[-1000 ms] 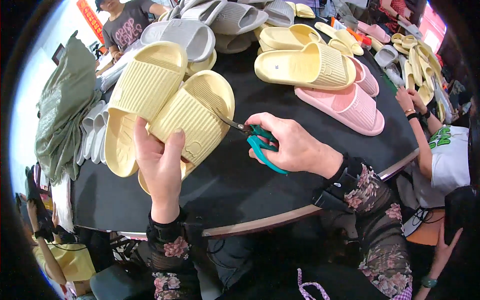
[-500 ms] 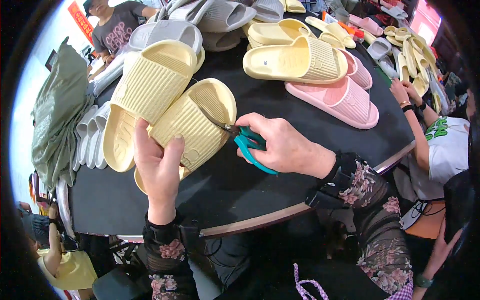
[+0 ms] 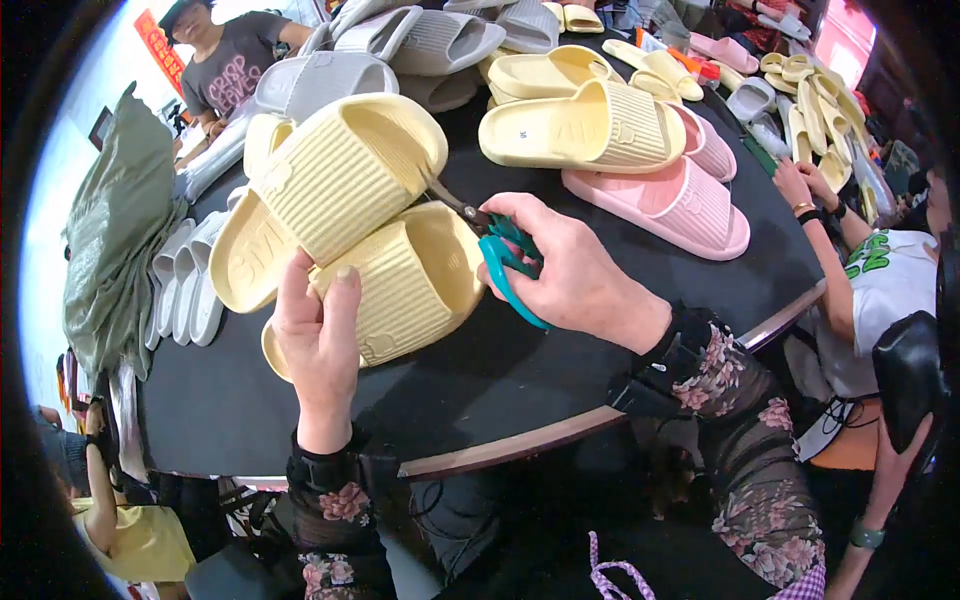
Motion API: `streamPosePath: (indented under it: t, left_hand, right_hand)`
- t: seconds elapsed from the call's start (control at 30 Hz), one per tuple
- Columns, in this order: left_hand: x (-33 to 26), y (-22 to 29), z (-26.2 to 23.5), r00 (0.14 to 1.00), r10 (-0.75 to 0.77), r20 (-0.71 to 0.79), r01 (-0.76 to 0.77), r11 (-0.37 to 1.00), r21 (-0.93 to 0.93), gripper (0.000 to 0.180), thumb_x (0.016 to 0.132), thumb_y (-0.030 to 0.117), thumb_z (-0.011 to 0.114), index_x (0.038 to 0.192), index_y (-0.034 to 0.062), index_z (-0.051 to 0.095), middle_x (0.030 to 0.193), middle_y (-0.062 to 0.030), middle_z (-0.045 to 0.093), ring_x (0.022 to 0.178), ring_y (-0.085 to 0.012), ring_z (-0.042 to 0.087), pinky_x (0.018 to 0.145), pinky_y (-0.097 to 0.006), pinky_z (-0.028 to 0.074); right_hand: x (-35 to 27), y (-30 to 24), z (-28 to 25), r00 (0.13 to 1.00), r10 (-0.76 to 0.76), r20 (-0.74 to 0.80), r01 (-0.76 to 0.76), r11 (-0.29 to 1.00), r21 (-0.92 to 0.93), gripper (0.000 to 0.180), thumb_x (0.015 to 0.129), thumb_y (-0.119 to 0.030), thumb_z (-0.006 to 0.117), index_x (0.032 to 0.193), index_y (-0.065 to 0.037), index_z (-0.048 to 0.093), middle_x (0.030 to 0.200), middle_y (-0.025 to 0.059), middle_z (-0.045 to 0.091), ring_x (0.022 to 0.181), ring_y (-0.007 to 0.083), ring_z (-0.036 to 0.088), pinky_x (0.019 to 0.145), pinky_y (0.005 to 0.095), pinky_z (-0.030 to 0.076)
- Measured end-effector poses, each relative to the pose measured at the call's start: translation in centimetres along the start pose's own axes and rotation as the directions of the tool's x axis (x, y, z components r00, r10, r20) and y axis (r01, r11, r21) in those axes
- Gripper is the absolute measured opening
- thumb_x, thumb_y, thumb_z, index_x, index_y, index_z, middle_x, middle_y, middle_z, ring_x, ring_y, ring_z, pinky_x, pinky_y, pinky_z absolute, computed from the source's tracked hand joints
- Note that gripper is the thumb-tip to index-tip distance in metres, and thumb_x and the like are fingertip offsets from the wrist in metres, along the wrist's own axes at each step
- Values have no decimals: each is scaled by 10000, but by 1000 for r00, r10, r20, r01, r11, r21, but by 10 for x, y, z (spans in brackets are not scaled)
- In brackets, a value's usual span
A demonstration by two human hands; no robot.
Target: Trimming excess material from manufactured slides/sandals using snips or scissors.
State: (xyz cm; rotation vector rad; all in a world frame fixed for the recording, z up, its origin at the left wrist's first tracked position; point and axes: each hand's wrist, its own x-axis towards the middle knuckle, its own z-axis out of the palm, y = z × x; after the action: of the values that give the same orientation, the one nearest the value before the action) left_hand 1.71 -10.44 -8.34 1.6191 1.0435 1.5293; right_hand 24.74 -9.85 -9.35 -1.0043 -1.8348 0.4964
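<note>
Your left hand [image 3: 320, 345] fingers grip the yellow slippers [image 3: 345, 235] near the tabletop [image 3: 520, 385] front edge | right hand [image 3: 575, 270] fingers closed through teal scissors [image 3: 500, 255] | foam likely light, squashy: hold the sole.

A round black table [image 3: 300, 420] with a wooden rim carries ribbed foam slides: pale yellow pairs [image 3: 590, 125], a pink pair [image 3: 670, 200], grey ones [image 3: 440, 40] at the far side, white ones [image 3: 185, 290] stacked at its left edge.
</note>
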Motion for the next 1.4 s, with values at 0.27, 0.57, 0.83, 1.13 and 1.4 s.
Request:
streamPosePath:
  t: [0.27,0.57,0.83,1.13,1.4]
  left_hand:
    - [-2,-2,2,998,44,54,-53,979,198,307,935,79,515,1213,-50,500,1010,-92,649,881,-102,596,791,-224,461]
    - [-3,-10,5,996,36,80,-42,997,69,253,964,78,495,1188,-35,534,1000,-37,627,902,-58,542,805,-200,426]
    - [-4,-13,7,993,66,101,-76,992,101,269,957,60,511,1205,-42,525,1014,-21,602,883,-45,502,795,-189,405]
    - [-4,-12,5,988,75,138,-93,987,133,245,962,62,496,1180,-40,543,1060,-44,616,967,-67,526,860,-206,405]
    - [-5,-14,7,985,103,136,-135,959,251,267,955,48,502,1206,-39,536,1010,-8,607,876,-45,510,770,-178,405]
  right_hand:
    - [-1,2,1,1000,7,6,-7,1000,2,378,755,-104,652,1088,-9,499,806,177,605,676,295,624,611,376,502]
    - [0,2,0,1000,19,-6,-19,1000,9,406,753,-119,651,1115,-12,500,800,183,620,687,309,641,620,389,518]
    - [0,0,-1,1000,23,-13,-22,999,24,397,769,-122,643,1115,-1,493,766,197,624,692,331,652,604,409,516]
    - [0,3,-2,1000,-7,-25,7,1000,2,376,778,-119,657,1094,16,504,760,216,620,709,378,634,601,423,496]
    - [1,0,-4,998,54,-26,-50,993,111,414,782,-155,692,1105,27,507,752,207,619,686,313,651,611,379,500]
